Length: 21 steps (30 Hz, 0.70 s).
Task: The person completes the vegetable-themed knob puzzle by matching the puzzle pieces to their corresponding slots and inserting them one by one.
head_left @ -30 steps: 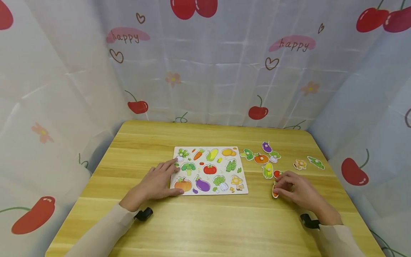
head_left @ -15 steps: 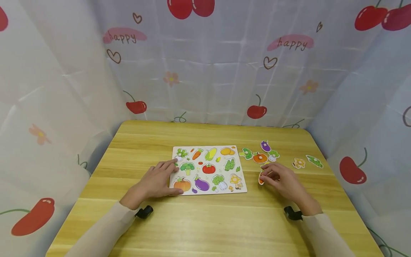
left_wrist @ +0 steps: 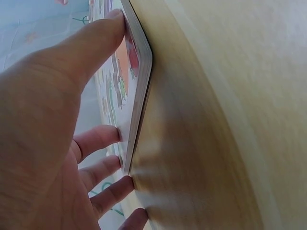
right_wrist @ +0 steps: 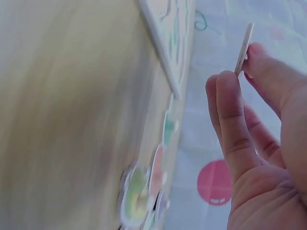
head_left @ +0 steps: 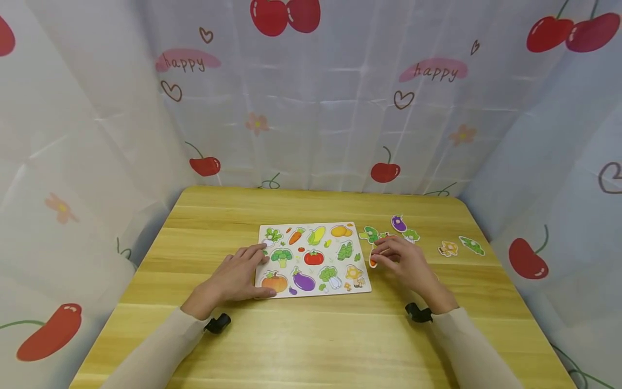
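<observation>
Twice "happy" (head_left: 188, 62) behind the puzzle board (head_left: 331, 258)

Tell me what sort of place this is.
Probably a small indoor booth set up for tabletop play or filming: a wood-grain table with cherry-printed cloth hanging on three sides, and on it a vegetable puzzle board and loose pieces.

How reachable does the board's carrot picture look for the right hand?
Probably yes: nothing visible stands between the right hand and the carrot picture; the left hand lies at the left edge of the board.
</observation>
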{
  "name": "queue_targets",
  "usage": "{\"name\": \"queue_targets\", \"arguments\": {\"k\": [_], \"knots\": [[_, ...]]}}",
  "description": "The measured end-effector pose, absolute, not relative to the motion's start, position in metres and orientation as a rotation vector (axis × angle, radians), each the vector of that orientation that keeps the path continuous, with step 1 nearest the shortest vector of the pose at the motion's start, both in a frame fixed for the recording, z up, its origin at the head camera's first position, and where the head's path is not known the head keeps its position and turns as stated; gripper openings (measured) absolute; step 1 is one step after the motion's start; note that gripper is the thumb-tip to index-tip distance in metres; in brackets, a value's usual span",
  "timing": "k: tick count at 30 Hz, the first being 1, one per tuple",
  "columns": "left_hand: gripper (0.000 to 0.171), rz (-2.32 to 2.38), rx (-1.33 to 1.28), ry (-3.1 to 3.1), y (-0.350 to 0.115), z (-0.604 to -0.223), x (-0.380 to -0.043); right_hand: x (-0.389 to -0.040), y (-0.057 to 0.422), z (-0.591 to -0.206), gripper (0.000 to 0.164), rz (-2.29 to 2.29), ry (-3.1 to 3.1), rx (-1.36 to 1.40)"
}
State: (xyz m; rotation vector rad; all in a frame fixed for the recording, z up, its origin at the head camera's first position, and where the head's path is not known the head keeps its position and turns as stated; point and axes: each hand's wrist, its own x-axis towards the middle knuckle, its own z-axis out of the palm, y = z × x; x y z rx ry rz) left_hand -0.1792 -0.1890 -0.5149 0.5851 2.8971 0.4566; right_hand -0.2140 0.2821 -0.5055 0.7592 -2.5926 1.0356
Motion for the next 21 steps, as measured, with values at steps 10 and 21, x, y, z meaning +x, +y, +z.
{"name": "queue_targets", "arguments": {"k": [10,21], "knots": [[0.092,0.438,0.600,2.886,-0.188,-0.514,-0.178,-0.225,0.247,-0.504,0.010,1.181,-2.647,0.708],[0.090,0.448,0.621,2.895,-0.188,-0.512,-0.179,-0.239,0.209,-0.496,0.009,1.219,-2.646,0.734]]}}
